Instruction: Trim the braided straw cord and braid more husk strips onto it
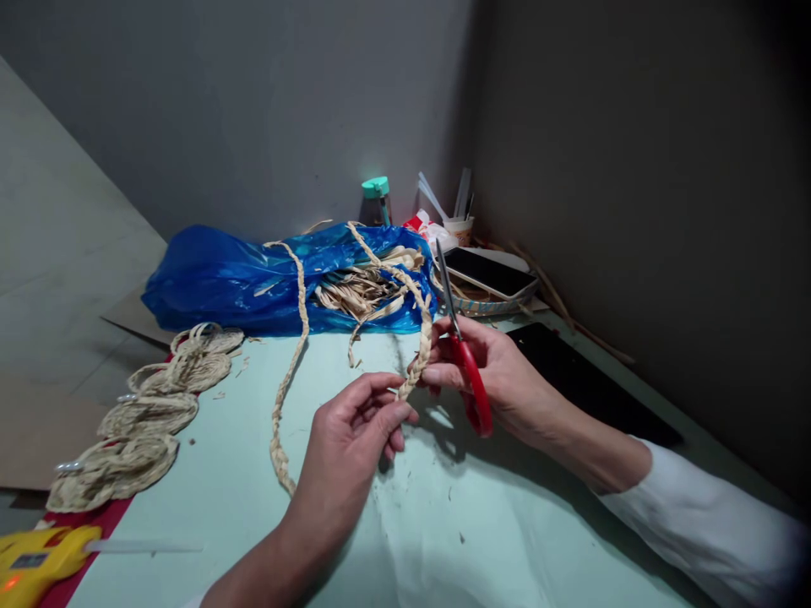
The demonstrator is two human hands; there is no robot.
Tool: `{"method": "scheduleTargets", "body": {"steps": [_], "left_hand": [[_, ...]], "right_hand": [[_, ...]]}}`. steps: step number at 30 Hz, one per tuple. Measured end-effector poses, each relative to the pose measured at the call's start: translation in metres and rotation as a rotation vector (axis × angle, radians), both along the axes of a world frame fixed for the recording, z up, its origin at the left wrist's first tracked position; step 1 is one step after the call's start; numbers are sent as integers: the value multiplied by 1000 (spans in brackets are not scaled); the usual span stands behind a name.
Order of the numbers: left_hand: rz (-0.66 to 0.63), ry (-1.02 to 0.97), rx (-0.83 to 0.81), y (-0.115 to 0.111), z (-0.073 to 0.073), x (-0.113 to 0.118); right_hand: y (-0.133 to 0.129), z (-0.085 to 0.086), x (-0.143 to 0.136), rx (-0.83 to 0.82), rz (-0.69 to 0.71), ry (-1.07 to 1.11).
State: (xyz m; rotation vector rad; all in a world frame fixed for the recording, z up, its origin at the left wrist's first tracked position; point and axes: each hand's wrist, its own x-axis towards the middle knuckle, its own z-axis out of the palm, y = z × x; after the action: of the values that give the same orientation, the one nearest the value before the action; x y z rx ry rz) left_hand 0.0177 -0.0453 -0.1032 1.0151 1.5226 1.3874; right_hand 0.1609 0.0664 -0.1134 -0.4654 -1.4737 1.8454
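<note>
A pale straw braid (423,338) runs down from the blue plastic bag to my hands. My left hand (361,422) pinches its lower end between thumb and fingers. Red-handled scissors (467,371) hang in my right hand (500,371), blades pointing up and closed together. The thumb and fingertips of that same hand also touch the braid just above my left fingers. To the left, another length of braid (301,321) drapes over the bag and down the table, passing behind my left wrist.
The blue plastic bag (209,279) holds loose straw strips (355,291). Several coiled braid pieces (149,414) lie along the left edge, near a yellow glue gun (44,557). A phone (487,272) rests on a basket at the back right; a dark flat panel (589,380) lies right. A teal-lidded jar (376,190) stands behind.
</note>
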Motion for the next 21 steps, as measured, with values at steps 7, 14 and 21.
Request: {"method": "scheduleTargets", "body": {"steps": [7,14,21], "left_hand": [[25,172,37,-4,-2,-1],[38,-86,8,-6,3,2],[39,-152,59,0,6,4]], "right_hand": [[2,-1,0,8,-131,-2],[0,5,1,9,-169,-43],[-8,7,-6,-11,-82,-79]]}}
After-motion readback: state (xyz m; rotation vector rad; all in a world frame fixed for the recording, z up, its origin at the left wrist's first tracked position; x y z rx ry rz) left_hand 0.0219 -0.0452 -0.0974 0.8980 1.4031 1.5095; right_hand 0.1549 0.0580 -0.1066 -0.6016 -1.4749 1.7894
